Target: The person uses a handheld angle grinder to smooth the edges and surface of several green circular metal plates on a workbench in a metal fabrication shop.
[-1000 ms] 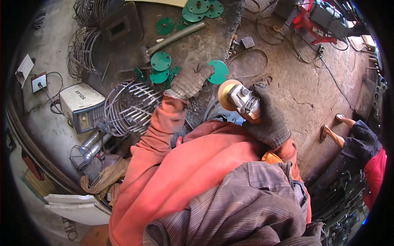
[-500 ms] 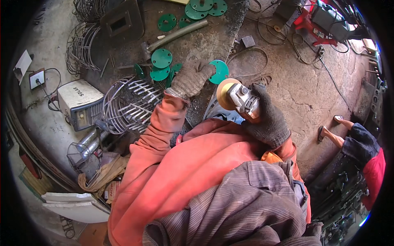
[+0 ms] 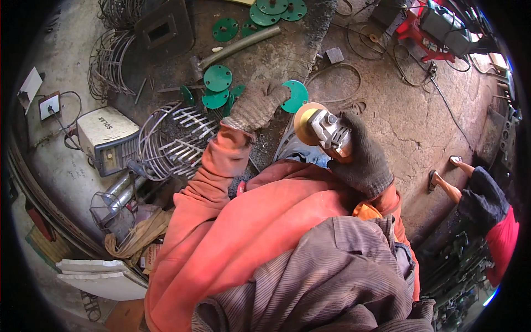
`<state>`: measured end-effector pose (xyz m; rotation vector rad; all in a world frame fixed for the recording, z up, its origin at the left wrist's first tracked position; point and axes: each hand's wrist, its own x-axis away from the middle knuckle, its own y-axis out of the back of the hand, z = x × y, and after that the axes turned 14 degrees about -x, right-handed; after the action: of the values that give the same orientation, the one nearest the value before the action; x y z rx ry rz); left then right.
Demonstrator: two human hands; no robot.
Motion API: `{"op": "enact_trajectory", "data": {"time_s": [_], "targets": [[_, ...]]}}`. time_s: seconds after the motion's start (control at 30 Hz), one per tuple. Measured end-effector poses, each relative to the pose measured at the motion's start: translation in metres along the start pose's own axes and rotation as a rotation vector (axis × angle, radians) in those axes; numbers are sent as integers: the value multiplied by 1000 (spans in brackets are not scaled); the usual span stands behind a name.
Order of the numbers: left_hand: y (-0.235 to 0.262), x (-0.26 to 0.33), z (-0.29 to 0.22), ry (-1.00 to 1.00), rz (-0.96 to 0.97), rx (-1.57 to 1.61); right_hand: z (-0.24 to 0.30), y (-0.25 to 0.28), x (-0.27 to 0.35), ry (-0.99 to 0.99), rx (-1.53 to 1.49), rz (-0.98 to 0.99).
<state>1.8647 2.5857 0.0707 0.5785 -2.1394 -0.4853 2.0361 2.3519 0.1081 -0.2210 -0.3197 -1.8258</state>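
Observation:
In a knitted grey-brown glove, my left hand (image 3: pixel 255 107) pinches the edge of a round green metal disc (image 3: pixel 295 96) with small holes. My right hand (image 3: pixel 362 157), in a darker glove, is closed around the body of an angle grinder (image 3: pixel 333 133). The grinder's tan abrasive wheel (image 3: pixel 306 123) lies just below and to the right of the disc; a small gap shows between them. Several more green discs (image 3: pixel 217 78) are piled just left of my left hand. My palm side and thumb on the grinder are partly hidden.
A metal pipe (image 3: pixel 248 46) and more green discs (image 3: pixel 264 15) lie farther off. Bent metal rod frames (image 3: pixel 176 145) and a white boxy machine (image 3: pixel 108 134) stand at left. Cables (image 3: pixel 409 58) cross the floor at right, where another person (image 3: pixel 481 191) is.
The grinder has shifted slightly to the right and its wheel now shows more of its flat face. My left hand and the green disc stay nearly in place.

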Motion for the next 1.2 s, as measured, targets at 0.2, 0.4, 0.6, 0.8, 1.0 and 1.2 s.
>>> {"op": "enact_trajectory", "data": {"time_s": [0.2,0.4,0.6,0.8,1.0,1.2], "targets": [[3,4,-9,3,40,4,-15,-5,2,62,22,-70],[0,-2,1,-71,2,28,7,-1,-3,-16,-4,4],[2,4,-7,41,49,51,-15,-4,1,63,5,-52],[7,-5,6,-52,-48,-2,-28,4,19,67,1,-139],[9,-9,20,-133,-77,80,-50,20,29,43,-65,-270],[21,-17,17,-269,-243,-20,-57,23,32,47,-103,-268]]}}
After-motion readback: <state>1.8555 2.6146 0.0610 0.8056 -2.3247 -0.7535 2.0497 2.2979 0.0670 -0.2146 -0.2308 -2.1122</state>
